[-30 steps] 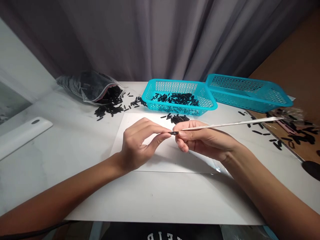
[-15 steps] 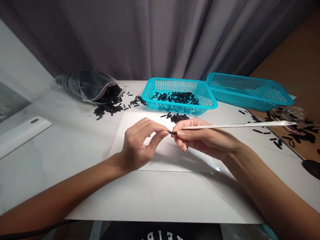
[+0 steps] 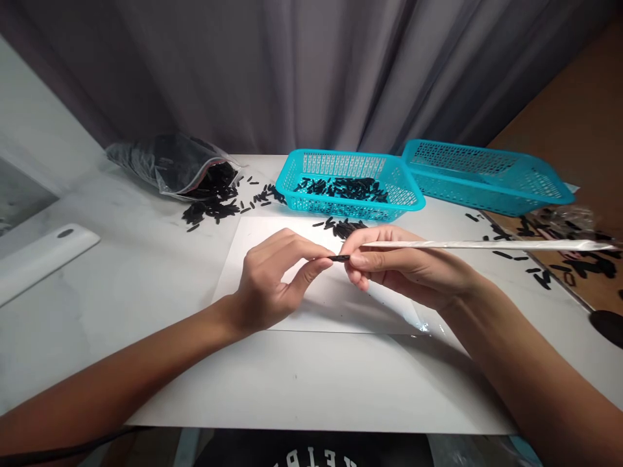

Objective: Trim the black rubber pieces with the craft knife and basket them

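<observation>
Between my two hands is a small black oblong piece (image 3: 339, 258), held level above a white sheet (image 3: 311, 311). The fingertips of my left hand (image 3: 282, 279) pinch its left end. My right hand (image 3: 394, 263) grips its right end between thumb and finger. A long thin white stick (image 3: 477, 245) also rests in my right hand, pointing right. Just behind the hands lies a small pile of black pieces (image 3: 343, 228) on the sheet's back edge.
A blue basket (image 3: 350, 209) with many black pieces stands at the back, beside another blue basket (image 3: 487, 191). An open plastic bag (image 3: 180, 165) spills black pieces at back left. A white device (image 3: 48, 259) lies left; loose pieces (image 3: 540, 277) lie right.
My right hand has shifted slightly right, and the white stick now reaches farther right. More of the black piece shows between my fingertips.
</observation>
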### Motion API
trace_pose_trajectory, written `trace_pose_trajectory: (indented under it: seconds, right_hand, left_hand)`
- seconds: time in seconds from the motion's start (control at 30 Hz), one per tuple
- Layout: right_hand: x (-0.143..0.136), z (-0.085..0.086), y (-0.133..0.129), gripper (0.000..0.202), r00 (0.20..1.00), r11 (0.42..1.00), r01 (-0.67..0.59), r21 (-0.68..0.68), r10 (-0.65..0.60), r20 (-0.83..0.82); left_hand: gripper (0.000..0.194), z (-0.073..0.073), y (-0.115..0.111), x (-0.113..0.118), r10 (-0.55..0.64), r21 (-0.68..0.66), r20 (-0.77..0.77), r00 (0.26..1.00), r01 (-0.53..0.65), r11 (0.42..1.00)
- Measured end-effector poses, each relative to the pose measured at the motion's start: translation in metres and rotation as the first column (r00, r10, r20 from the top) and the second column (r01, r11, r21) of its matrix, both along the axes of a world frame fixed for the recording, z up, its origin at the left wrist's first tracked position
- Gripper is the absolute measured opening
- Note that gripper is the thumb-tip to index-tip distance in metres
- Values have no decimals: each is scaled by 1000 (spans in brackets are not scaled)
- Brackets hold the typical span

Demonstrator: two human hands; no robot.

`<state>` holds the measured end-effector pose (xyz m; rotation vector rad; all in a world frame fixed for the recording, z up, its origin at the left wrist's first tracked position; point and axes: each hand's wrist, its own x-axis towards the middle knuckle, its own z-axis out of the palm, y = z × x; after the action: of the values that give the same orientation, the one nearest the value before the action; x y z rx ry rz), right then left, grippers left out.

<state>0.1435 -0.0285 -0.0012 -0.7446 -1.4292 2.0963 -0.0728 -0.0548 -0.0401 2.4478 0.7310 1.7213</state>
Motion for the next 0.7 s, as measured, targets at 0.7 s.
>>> trace_pose_trajectory:
  seconds: [0.7]
  right_hand:
    - [2, 4, -2, 8, 1000, 1000, -1, 3, 1, 28]
  left_hand:
    - [3, 2, -2, 0, -24, 10, -28, 999, 24, 1000]
